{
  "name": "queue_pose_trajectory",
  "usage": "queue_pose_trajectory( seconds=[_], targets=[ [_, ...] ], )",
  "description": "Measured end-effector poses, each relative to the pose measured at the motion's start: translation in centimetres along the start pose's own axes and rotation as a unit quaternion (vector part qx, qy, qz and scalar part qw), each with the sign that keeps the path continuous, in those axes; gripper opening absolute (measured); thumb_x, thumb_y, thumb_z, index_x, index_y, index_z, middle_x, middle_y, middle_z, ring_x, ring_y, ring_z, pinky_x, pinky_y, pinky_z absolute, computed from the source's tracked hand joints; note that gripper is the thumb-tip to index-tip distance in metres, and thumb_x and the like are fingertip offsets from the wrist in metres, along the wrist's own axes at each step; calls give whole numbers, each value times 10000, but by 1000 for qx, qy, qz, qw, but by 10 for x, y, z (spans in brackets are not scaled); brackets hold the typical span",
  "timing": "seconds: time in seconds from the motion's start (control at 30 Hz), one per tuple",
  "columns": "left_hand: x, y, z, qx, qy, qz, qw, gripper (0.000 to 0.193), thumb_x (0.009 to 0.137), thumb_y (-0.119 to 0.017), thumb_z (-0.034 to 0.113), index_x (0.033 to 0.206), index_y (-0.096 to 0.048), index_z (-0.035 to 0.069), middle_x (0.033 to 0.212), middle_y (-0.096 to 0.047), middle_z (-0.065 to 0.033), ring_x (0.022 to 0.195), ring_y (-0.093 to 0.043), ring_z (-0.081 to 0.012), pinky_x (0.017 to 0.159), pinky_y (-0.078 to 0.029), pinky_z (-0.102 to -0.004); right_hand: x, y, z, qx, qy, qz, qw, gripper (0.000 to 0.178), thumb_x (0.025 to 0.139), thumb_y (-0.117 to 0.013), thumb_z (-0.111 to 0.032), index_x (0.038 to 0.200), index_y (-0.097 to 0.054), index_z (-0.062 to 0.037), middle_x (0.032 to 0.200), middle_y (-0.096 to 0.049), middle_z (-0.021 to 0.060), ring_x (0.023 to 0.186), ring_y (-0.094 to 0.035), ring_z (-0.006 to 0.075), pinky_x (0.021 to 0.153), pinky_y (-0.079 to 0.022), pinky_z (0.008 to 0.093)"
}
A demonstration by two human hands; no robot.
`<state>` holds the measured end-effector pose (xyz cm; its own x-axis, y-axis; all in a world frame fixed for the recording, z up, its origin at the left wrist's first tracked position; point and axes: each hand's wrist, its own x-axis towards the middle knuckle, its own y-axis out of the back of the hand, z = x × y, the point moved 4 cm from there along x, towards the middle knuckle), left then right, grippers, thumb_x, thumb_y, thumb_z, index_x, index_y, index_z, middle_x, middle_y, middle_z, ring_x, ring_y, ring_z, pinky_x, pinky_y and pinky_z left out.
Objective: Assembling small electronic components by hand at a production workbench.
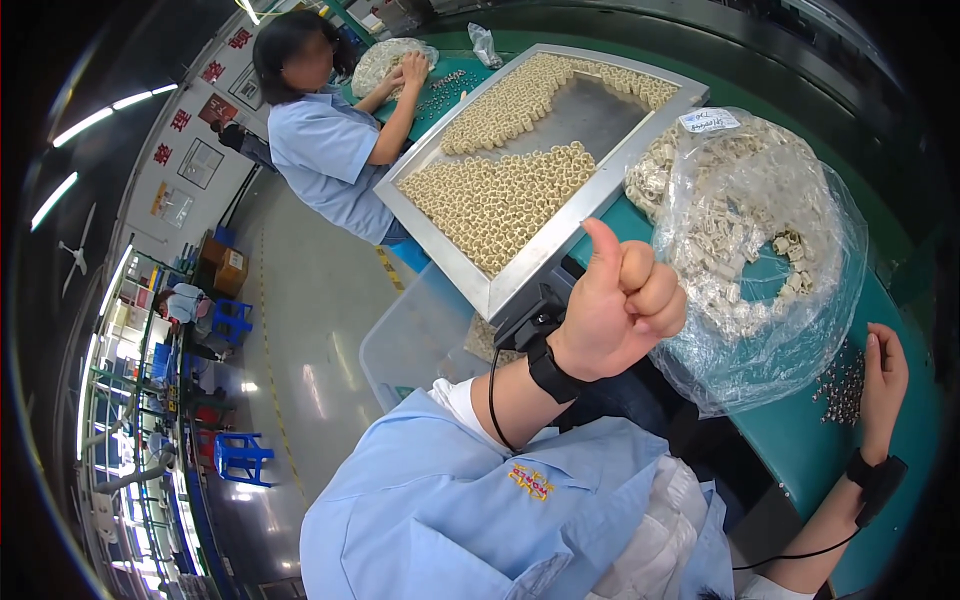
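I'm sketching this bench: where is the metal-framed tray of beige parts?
In the head view, the metal-framed tray sits upper centre, between the co-worker on its left and the large clear plastic bag on its right, just beyond the left hand.

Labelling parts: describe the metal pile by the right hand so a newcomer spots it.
On the green table, find the big clear bag of beige parts. The metal pile lies just right of the bag's lower half, beside the person's right hand. Its small, dark, shiny pieces contrast with the pale bagged parts.
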<state>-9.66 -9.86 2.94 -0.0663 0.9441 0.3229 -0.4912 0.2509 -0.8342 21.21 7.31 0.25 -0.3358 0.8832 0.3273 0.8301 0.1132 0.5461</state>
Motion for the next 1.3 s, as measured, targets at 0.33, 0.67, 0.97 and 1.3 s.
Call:
queue_pose_trajectory(
  seconds=[0.33,0.67,0.97,1.3],
  targets=[
    [3,0,-6,125,-5,-104,987,500,890,-407,473,554,-252,137,479,-249,30,428,-232,-122,406,-217,-259,0,0,1,4,-2,-14,1000,180,902,-470,-118,996,-538,20,927,-542,12,853,-475,66,770,-368,189],
    [65,-27,-36,694,-127,-75,705,193,778,-620,173,772,-483,37,673,-491,-62,617,-504,-200,562,-409,-310,0,3,-1,-6,-8,-10,1000,187,899,-477,-125,995,-541,22,933,-551,20,856,-482,72,766,-373,191],
    [135,32,-70,930,-46,-40,362,254,749,-612,257,929,-614,77,924,-548,-114,939,-499,-305,795,-387,-416,0,2,-7,9,-6,-3,1000,165,889,-489,-108,978,-551,17,897,-555,9,810,-481,59,715,-377,181],
    [128,18,-92,901,-238,-116,344,247,719,-578,160,955,-588,88,918,-561,-110,928,-526,-292,797,-400,-402,-1,-5,-13,9,-21,-41,999,164,891,-487,-105,979,-548,20,873,-540,-7,780,-462,46,691,-368,171]
  ],
)
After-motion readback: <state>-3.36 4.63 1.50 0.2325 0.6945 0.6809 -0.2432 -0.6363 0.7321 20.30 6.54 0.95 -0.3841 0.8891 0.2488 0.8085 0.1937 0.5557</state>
